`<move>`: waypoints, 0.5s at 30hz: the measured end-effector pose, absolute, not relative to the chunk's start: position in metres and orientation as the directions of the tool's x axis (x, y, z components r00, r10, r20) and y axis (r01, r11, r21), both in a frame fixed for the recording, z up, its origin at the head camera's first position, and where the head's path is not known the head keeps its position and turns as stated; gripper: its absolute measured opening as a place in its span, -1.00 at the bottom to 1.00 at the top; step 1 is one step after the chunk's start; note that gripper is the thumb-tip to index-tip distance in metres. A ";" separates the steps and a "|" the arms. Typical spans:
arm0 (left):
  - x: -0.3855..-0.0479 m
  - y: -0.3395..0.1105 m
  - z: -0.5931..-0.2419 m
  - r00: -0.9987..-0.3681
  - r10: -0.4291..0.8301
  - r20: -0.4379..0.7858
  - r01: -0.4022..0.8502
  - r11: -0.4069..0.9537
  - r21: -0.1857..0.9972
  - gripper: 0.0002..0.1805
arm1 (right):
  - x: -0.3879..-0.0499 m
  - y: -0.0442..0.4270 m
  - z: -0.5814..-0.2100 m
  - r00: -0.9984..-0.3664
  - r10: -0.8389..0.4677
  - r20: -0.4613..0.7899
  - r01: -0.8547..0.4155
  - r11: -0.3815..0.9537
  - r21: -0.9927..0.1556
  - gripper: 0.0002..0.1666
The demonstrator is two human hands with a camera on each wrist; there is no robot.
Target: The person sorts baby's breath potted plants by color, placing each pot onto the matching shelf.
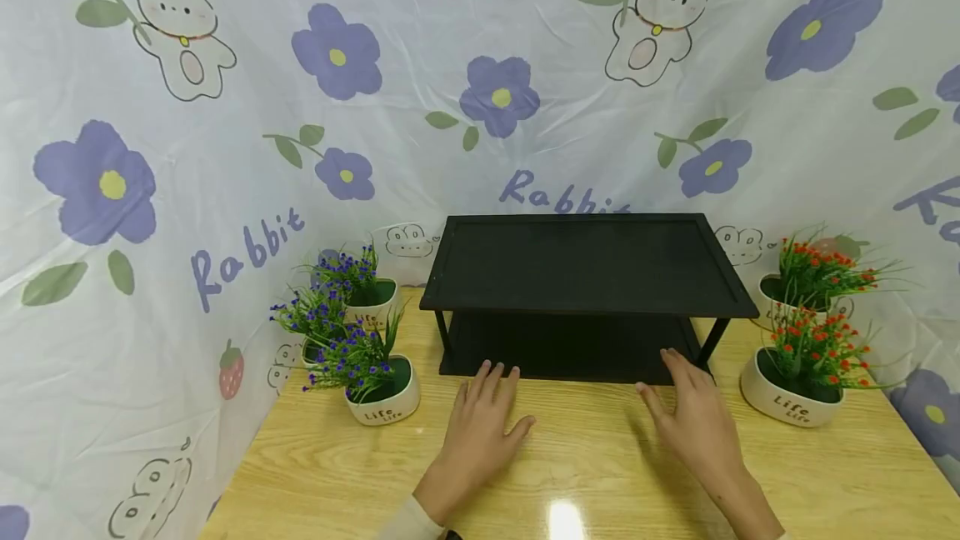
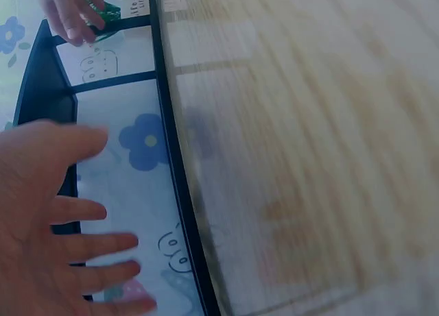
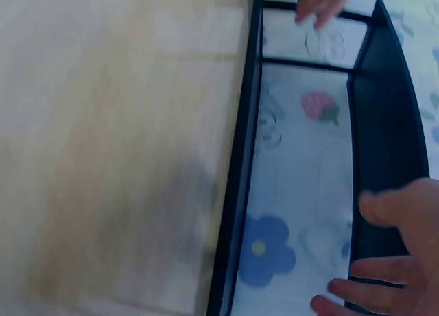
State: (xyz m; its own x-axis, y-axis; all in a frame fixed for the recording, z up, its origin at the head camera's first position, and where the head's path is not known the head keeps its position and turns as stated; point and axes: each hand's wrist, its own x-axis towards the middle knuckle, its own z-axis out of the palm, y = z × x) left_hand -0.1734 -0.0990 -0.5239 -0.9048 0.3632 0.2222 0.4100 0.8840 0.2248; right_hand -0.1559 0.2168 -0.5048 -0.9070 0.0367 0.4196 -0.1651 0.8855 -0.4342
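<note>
A black two-tier shelf [image 1: 585, 265] stands on the wooden table, its lower board [image 1: 555, 348] low over the tabletop. My left hand [image 1: 480, 432] is by the lower board's front edge, left of the middle, fingers spread and holding nothing. Near the front right leg, my right hand [image 1: 697, 423] has its fingertips over the lower board's edge, fingers extended, gripping nothing. Whether either hand touches the shelf cannot be told. The left wrist view shows the left hand [image 2: 62, 227] with spread fingers beside the shelf frame [image 2: 171, 138]; the right wrist view shows the right hand [image 3: 398, 261] likewise.
Pots with purple flowers [image 1: 382, 402] stand left of the shelf, and pots with red-orange flowers [image 1: 795, 402] stand to its right. Behind hangs a white cloth [image 1: 420, 40] printed with rabbits and purple flowers. The wooden tabletop [image 1: 600, 473] extends in front of the shelf.
</note>
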 end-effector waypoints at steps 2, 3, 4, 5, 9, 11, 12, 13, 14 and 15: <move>-0.174 -0.100 -0.522 -0.890 0.358 0.283 0.427 0.873 0.238 -0.31 | -0.160 0.223 -0.503 -0.869 0.106 0.483 -0.166 0.858 -0.486 -0.34; -0.175 -0.100 -0.522 -0.883 0.352 0.310 0.432 0.869 0.242 -0.39 | -0.163 0.227 -0.502 -0.856 0.136 0.499 -0.163 0.844 -0.511 -0.40; -0.176 -0.101 -0.521 -0.876 0.346 0.337 0.436 0.865 0.246 -0.47 | -0.166 0.230 -0.500 -0.845 0.165 0.509 -0.158 0.831 -0.532 -0.44; -0.176 -0.102 -0.520 -0.871 0.337 0.358 0.438 0.862 0.256 -0.56 | -0.169 0.234 -0.499 -0.837 0.192 0.513 -0.151 0.820 -0.553 -0.47; -0.178 -0.108 -0.517 -0.864 0.289 0.412 0.429 0.851 0.302 -0.85 | -0.179 0.244 -0.495 -0.835 0.302 0.459 -0.080 0.760 -0.645 -0.48; -0.179 -0.112 -0.515 -0.867 0.264 0.423 0.418 0.847 0.329 -0.91 | -0.183 0.248 -0.494 -0.830 0.353 0.432 -0.040 0.735 -0.677 -0.46; -0.179 -0.114 -0.514 -0.867 0.253 0.429 0.414 0.844 0.340 -0.93 | -0.185 0.250 -0.494 -0.825 0.377 0.421 -0.021 0.725 -0.689 -0.46; -0.179 -0.116 -0.513 -0.869 0.243 0.431 0.409 0.843 0.349 -0.93 | -0.187 0.252 -0.493 -0.820 0.396 0.414 -0.008 0.715 -0.699 -0.46; -0.180 -0.119 -0.512 -0.867 0.239 0.437 0.410 0.840 0.356 -0.93 | -0.189 0.254 -0.493 -0.814 0.412 0.410 0.004 0.709 -0.705 -0.45; -0.181 -0.121 -0.510 -0.865 0.234 0.443 0.411 0.837 0.362 -0.94 | -0.191 0.257 -0.492 -0.809 0.425 0.406 0.014 0.704 -0.710 -0.45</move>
State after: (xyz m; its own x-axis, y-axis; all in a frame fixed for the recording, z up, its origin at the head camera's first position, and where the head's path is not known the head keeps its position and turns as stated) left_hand -0.1807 -0.1214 -0.5104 -0.8653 0.2338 0.4434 0.4114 0.8367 0.3615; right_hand -0.1915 0.2565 -0.4920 -0.8087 0.4253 0.4064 0.0137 0.7043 -0.7098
